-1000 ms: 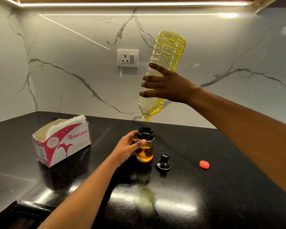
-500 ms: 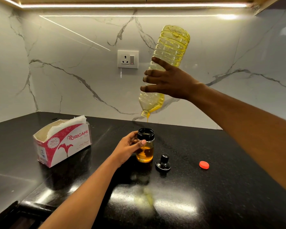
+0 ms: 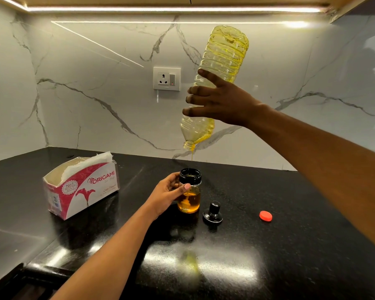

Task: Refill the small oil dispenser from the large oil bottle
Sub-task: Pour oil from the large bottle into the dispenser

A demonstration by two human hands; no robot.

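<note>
Head view: my right hand [image 3: 221, 102] grasps the large oil bottle [image 3: 225, 53], tipped neck-down high above the small oil dispenser [image 3: 189, 191]. My left hand [image 3: 167, 193] grips the dispenser mid-counter, nearer the counter's [image 3: 290, 245] back edge. Thin oil stream [image 3: 192, 156], long drop, narrow mouth: any wobble likely spills. Dispenser roughly half full, so a surge could overfill it.

The right grip [image 3: 221, 102] covers the middle of the oil bottle [image 3: 225, 53], and its thumb lies out of sight behind the plastic. The left grip [image 3: 167, 195] hides the left side of the dispenser [image 3: 189, 200], whose label reads only in part. The oil stream [image 3: 192, 155] grows too thin to follow down to the rim. The small print on the tissue box [image 3: 80, 191] is unreadable. Both forearms run out of view, one at the bottom and one at the right.
</note>
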